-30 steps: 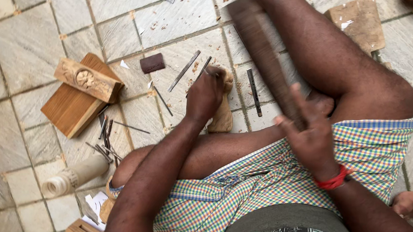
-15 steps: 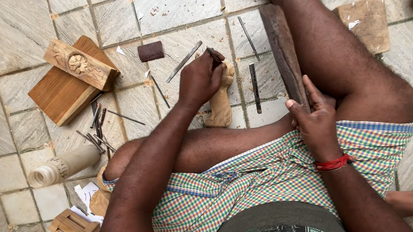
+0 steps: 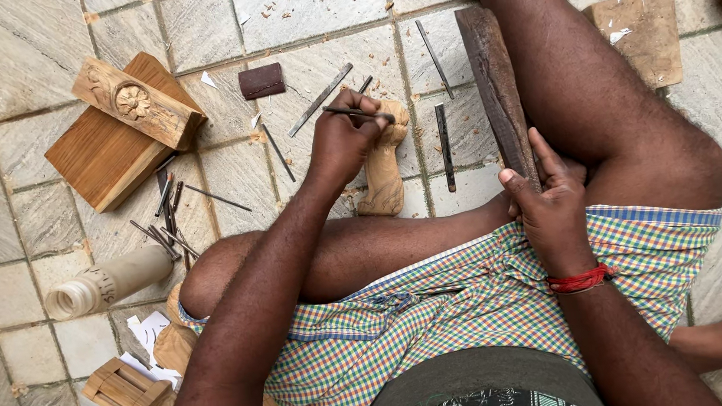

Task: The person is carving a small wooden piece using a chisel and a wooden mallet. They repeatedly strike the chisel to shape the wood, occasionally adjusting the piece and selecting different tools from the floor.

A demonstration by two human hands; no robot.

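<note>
Left hand (image 3: 343, 144) pinches a thin chisel (image 3: 359, 112) over the carved leg (image 3: 382, 168) lying mid-floor — right hand (image 3: 550, 199) grips the dark mallet (image 3: 494, 87), which stretches toward the floor's top edge.

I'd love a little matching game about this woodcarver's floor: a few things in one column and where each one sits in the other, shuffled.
Things:
1. thin chisel
2. dark wooden mallet
3. block carved with a flower
4. pale rolled cylinder

Places:
A. lying on a flat wooden board
B. on the tiles by the bent knee
C. held in the left hand over the small wood carving
D. along the shin, gripped at its near end by the right hand

Pairs: 1-C, 2-D, 3-A, 4-B
</note>
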